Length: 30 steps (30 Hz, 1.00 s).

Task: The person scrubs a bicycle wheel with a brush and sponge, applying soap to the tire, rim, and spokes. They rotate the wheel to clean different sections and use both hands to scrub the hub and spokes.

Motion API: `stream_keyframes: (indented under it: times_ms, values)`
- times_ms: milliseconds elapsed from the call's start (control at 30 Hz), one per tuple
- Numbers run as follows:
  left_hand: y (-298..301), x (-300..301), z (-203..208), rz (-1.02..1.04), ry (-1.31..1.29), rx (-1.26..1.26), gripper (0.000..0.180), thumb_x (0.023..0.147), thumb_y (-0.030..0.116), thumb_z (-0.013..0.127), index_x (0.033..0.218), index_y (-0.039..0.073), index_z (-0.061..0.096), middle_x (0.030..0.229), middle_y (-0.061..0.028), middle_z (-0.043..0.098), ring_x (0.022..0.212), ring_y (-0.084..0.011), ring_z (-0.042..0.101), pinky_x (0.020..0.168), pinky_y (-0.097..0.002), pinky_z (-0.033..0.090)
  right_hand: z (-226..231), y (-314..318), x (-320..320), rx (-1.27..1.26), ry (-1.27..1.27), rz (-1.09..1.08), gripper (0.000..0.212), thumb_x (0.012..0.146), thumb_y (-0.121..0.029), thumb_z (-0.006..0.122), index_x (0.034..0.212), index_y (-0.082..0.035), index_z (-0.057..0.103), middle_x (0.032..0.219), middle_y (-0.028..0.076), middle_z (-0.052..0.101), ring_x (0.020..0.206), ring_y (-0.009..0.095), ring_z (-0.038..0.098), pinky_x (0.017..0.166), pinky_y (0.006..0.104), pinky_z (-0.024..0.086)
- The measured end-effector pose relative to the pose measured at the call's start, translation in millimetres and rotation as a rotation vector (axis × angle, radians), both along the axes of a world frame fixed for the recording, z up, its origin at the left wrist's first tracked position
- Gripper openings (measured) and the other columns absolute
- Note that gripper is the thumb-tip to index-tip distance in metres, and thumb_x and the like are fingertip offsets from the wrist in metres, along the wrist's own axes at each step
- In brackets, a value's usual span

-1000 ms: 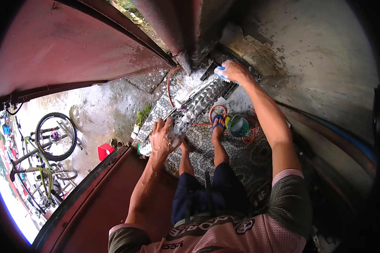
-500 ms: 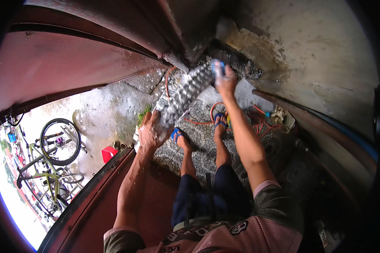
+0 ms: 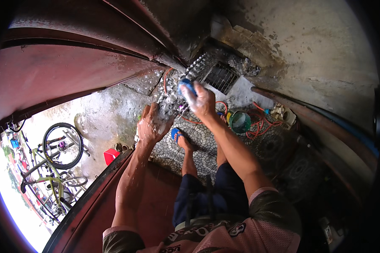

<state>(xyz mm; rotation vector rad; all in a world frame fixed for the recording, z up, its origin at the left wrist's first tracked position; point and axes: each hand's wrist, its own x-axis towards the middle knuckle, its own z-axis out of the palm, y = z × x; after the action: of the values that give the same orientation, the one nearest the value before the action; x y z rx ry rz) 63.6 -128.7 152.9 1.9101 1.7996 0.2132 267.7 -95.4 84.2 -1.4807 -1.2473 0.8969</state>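
A bicycle wheel with a knobbly, suds-covered tyre (image 3: 197, 63) stands in front of me, seen at a slant. Its purple hub shows just beneath my right hand. My left hand (image 3: 150, 125) is wrapped round the near part of the tyre, with foam on its fingers and back. In my right hand (image 3: 204, 103) is a blue scrubbing brush or sponge (image 3: 185, 87), which of the two I cannot tell. It is pressed against the side of the wheel, right of my left hand. My right fingers are foamy and slightly blurred.
A drain grate (image 3: 221, 78) lies beyond the wheel by the wall. To the right stand a green bucket (image 3: 239, 121) and a coiled orange hose (image 3: 264, 128). A bicycle (image 3: 50, 179) and a red container (image 3: 110, 156) are at left, past the red metal gate (image 3: 71, 74).
My right hand has come nearer and leftward, from the tyre's far end to the wheel's side. The wheel has turned so its hub shows. My left hand keeps its grip.
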Motion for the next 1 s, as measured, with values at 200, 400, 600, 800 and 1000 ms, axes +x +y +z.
stream_keyframes:
  times_ms: [200, 400, 600, 800, 1000]
  values:
    - [-25, -21, -9, -0.122, 0.061, 0.036, 0.062, 0.076, 0.041, 0.086, 0.117, 0.003, 0.059, 0.103, -0.0193, 0.064, 0.091, -0.0444, 0.068, 0.073, -0.0511, 0.059, -89, 95, 110, -0.354, -0.275, -0.394, 0.078, 0.099, -0.074, 0.049, 0.097, 0.001, 0.073, 0.095, 0.030, 0.071, 0.086, 0.047, 0.069, 0.083, 0.0515, 0.054]
    - [-15, -11, 0, -0.013, 0.092, -0.064, 0.060, 0.077, 0.040, 0.085, 0.120, 0.006, 0.060, 0.105, -0.0192, 0.065, 0.096, -0.0439, 0.069, 0.079, -0.0525, 0.059, -95, 70, 74, -0.077, 0.074, -0.440, 0.071, 0.102, -0.066, 0.051, 0.103, 0.001, 0.074, 0.098, 0.032, 0.071, 0.093, 0.048, 0.068, 0.087, 0.0519, 0.051]
    - [4, 11, 8, -0.020, 0.054, -0.053, 0.056, 0.079, 0.038, 0.084, 0.119, 0.006, 0.060, 0.105, -0.0183, 0.064, 0.096, -0.0444, 0.068, 0.079, -0.0528, 0.057, -63, 72, 71, -0.107, 0.006, -0.405, 0.074, 0.101, -0.066, 0.053, 0.104, 0.005, 0.073, 0.096, 0.034, 0.070, 0.090, 0.050, 0.067, 0.083, 0.0524, 0.051]
    - [7, 28, 6, -0.048, 0.059, -0.021, 0.065, 0.078, 0.044, 0.085, 0.124, 0.007, 0.059, 0.105, -0.0150, 0.064, 0.100, -0.0395, 0.069, 0.077, -0.0495, 0.059, -34, 67, 74, -0.145, -0.119, -0.361, 0.059, 0.102, -0.056, 0.061, 0.105, 0.002, 0.074, 0.092, 0.025, 0.071, 0.088, 0.041, 0.066, 0.085, 0.0480, 0.050]
    - [17, 39, 4, -0.053, 0.062, -0.036, 0.074, 0.078, 0.045, 0.084, 0.135, 0.006, 0.057, 0.110, -0.0169, 0.064, 0.106, -0.0379, 0.068, 0.082, -0.0493, 0.059, -39, 54, 62, -0.087, 0.009, -0.363, 0.053, 0.102, -0.053, 0.065, 0.094, -0.002, 0.074, 0.081, 0.015, 0.073, 0.073, 0.026, 0.067, 0.075, 0.0408, 0.052]
